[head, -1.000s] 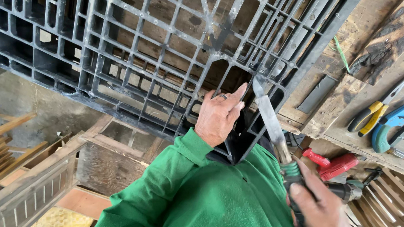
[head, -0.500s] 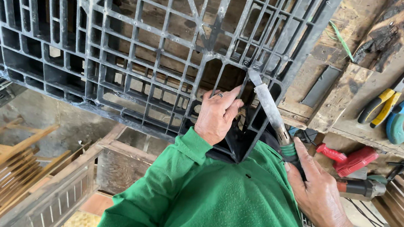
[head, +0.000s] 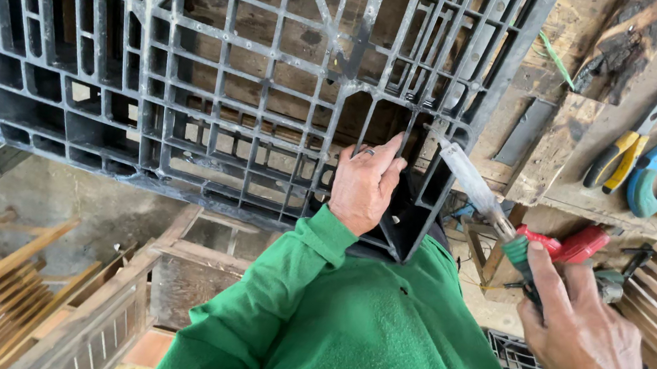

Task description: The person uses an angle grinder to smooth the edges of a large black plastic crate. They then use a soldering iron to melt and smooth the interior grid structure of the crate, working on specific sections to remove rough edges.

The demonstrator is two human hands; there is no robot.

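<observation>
Black plastic pallet (head: 218,75) fills the upper left and centre of the frame, its lower corner clasped by the left hand (head: 362,186) to steady it while the right hand (head: 584,342), lower right, grips a green-handled soldering iron (head: 480,199) angled at that corner

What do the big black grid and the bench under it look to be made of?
The black pallet looks like moulded plastic: matt, with thin ribs and scuffed grey edges. The workbench looks like bare wood: rough, stained boards with visible grain and a charred patch.
</observation>
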